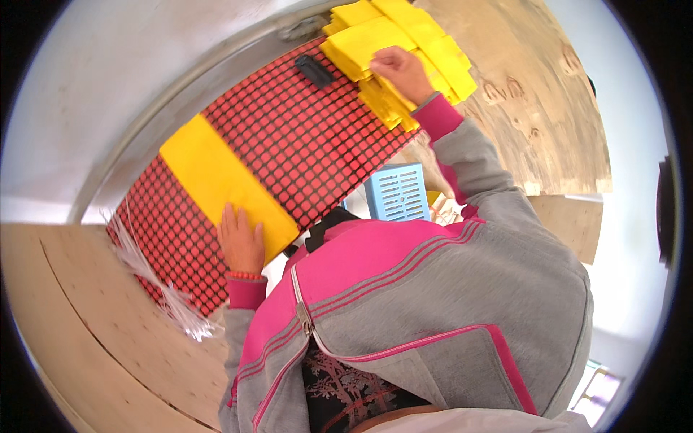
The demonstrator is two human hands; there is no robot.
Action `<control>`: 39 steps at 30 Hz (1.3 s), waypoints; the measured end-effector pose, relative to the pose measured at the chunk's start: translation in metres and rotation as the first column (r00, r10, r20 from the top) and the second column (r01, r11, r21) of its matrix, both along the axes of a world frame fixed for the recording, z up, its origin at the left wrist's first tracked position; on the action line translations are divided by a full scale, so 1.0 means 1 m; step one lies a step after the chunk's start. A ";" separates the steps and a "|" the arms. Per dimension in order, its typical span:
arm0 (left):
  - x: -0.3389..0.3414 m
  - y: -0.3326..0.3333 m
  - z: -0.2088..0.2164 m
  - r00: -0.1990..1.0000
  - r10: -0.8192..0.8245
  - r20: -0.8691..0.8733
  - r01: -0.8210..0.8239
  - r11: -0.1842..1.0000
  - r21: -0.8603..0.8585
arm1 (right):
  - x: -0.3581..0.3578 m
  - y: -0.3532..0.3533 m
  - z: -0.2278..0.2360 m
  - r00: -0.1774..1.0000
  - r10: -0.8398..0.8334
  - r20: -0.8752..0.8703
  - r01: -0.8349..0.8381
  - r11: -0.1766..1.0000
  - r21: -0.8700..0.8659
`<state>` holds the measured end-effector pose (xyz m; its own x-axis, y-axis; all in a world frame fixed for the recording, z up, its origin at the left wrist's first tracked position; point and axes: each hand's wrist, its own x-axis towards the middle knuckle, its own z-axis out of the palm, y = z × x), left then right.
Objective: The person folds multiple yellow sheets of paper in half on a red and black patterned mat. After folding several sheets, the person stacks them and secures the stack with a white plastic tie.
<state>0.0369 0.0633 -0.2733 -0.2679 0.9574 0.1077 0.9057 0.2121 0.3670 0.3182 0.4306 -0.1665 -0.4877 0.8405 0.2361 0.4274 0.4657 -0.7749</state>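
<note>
A long flat yellow piece [209, 162], perhaps cloth or plastic, lies across a red mat with a black grid [281, 130]. My left hand [242, 242] rests flat on the near end of this piece, fingers stretched out. At the far right of the mat, similar folded yellow pieces [433, 36] are heaped in overlapping layers. Over that heap is my right hand [401, 71], its fingers curled and pressed together at the yellow layers. Whether a sheet is pinched between those fingertips is hidden.
A small black object [314, 71] sits on the mat beside the heap. White thin strips [170, 296] lie along the mat's left end. Below the mat's near edge is a blue slotted basket [398, 193]. A plywood surface [534, 94] extends to the right, and a pipe [144, 119] runs behind.
</note>
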 end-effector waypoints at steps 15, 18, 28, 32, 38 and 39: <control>0.001 0.010 0.007 0.994 0.024 0.106 -0.017 0.998 -0.066 | 0.195 0.253 -0.019 0.643 -0.313 0.699 0.327 0.938 0.119; 0.001 0.012 0.007 0.994 0.024 0.103 -0.017 0.997 -0.069 | 0.199 0.258 -0.019 0.621 -0.294 0.726 0.358 0.931 0.071; 0.001 0.032 0.039 0.992 0.065 0.106 -0.049 0.988 -0.145 | 0.198 0.272 0.010 0.539 -0.069 0.840 0.237 0.969 -0.072; 0.016 0.082 0.064 0.871 0.015 0.492 -0.056 0.996 0.068 | 0.187 0.250 0.030 0.828 -0.002 0.560 0.326 0.816 -0.478; 0.083 0.198 0.052 0.120 0.019 0.993 0.299 0.953 -0.055 | 0.157 0.176 0.042 0.981 -0.190 0.028 0.094 0.351 -0.932; 0.093 0.215 0.049 -0.023 0.092 0.995 0.371 0.925 -0.077 | 0.151 0.163 0.041 0.977 -0.215 -0.006 0.069 0.338 -0.939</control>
